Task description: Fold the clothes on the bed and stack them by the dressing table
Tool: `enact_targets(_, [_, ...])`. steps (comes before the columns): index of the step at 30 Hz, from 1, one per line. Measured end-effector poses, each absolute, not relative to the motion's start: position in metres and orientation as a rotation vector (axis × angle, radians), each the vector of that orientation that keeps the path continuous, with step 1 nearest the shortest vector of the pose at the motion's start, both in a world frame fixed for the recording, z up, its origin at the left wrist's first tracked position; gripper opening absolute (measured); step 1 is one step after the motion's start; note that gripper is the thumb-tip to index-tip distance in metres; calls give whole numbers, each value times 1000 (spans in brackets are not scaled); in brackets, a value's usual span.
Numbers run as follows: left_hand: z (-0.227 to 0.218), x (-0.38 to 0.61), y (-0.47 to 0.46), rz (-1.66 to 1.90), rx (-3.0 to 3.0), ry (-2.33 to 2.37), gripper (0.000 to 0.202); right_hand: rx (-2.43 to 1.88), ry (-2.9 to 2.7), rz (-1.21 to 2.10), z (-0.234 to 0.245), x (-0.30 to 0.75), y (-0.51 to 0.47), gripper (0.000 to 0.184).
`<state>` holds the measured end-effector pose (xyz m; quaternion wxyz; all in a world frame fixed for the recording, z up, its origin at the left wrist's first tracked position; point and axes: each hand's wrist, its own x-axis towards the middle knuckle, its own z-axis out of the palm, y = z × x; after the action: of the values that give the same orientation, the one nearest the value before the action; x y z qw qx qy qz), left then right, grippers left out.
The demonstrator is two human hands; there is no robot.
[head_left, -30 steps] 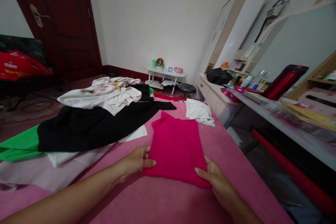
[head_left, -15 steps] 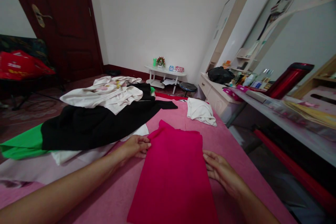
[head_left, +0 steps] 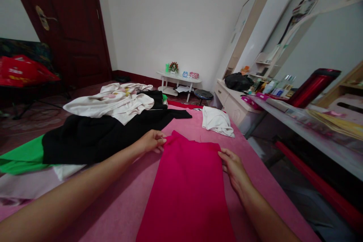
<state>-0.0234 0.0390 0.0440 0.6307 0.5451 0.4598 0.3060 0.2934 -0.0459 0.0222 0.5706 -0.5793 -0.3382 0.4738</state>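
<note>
- Magenta cloth (head_left: 187,189) lies flat and lengthwise on the pink bed cover (head_left: 113,211), between both hands.
- Left hand (head_left: 151,141): fingers pinched on its far left corner.
- Right hand (head_left: 231,164): fingertips at the far right corner; clamping cannot be told.
- Black garment (head_left: 93,136): just left.

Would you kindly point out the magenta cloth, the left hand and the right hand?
magenta cloth (head_left: 188,193): head view, middle of fabric.
left hand (head_left: 151,141): head view, back of hand.
right hand (head_left: 233,167): head view, back of hand.

Both bare arms reach forward; the left hand (head_left: 151,142) has its fingertips pinched together, the right hand (head_left: 233,165) lies palm-down, fingers bent.
</note>
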Motion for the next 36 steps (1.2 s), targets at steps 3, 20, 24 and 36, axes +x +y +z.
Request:
enact_targets(3, [46, -18, 42, 817, 1140, 897, 11, -1183, -687, 1173, 27, 292, -45, 19])
enact_targets(20, [33, 3, 44, 925, 940, 631, 46, -1112, -703, 1290, 29, 290, -43, 28])
enact_targets(24, [13, 4, 53, 912, 1357, 966, 37, -1209, -737, 1350, 20, 294, -43, 25])
enact_targets(36, [48, -21, 59, 589, 1526, 990, 23, -1245, -798, 1324, 13, 293, -45, 25])
